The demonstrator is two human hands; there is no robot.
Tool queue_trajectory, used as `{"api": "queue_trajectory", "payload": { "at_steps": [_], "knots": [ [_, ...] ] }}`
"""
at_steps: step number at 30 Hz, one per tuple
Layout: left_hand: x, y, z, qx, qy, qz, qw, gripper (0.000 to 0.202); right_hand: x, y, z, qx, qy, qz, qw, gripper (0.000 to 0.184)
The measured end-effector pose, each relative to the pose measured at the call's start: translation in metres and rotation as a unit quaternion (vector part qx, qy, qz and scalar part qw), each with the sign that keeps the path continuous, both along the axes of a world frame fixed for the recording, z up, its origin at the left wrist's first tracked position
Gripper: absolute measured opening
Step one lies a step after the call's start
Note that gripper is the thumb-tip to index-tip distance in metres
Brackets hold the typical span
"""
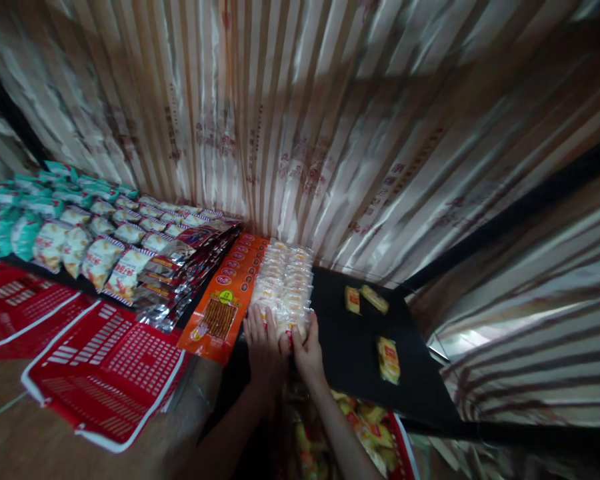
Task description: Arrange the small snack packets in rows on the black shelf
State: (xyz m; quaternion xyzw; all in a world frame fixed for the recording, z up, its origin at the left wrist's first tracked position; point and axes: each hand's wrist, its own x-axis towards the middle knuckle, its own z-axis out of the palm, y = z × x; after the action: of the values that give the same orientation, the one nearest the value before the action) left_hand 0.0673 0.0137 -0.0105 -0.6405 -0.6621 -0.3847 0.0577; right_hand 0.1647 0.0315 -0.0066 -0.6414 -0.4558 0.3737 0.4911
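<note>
Head view | left hand and right hand at frame centre, both grips pressed flat, seemingly unclosed, on clear-wrapped cracker packs | light, crinkly, fragile; hold stack ends | black surface

A shop: rows of packaged snacks displayed on a shelf.

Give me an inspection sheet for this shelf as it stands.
Surface: black shelf, mostly bare on the right.
Job's things: rows of clear-wrapped pale snack packs, both hands at their near end.
Clutter: three loose yellow packets; orange packs; dark foil packs; white and teal bags; red baskets.
Hands: left hand and right hand rest on the packs, fingers spread.
Cables: nothing seen.
Surroundings: striped printed plastic sheeting behind and right.
</note>
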Motion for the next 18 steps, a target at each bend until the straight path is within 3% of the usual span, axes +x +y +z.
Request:
{"api": "queue_trajectory", "payload": {
  "at_steps": [9,18],
  "knots": [
    [-0.006,0.003,0.006,-0.015,0.006,0.017,1.0,0.059,-0.008,0.0,0.003,-0.008,-0.072,0.004,0.997,0.087],
    [-0.009,0.007,0.012,-0.003,0.033,-0.007,0.999,0.063,-0.005,0.009,0.012,-0.036,0.044,-0.032,0.998,0.085]
  ]
}}
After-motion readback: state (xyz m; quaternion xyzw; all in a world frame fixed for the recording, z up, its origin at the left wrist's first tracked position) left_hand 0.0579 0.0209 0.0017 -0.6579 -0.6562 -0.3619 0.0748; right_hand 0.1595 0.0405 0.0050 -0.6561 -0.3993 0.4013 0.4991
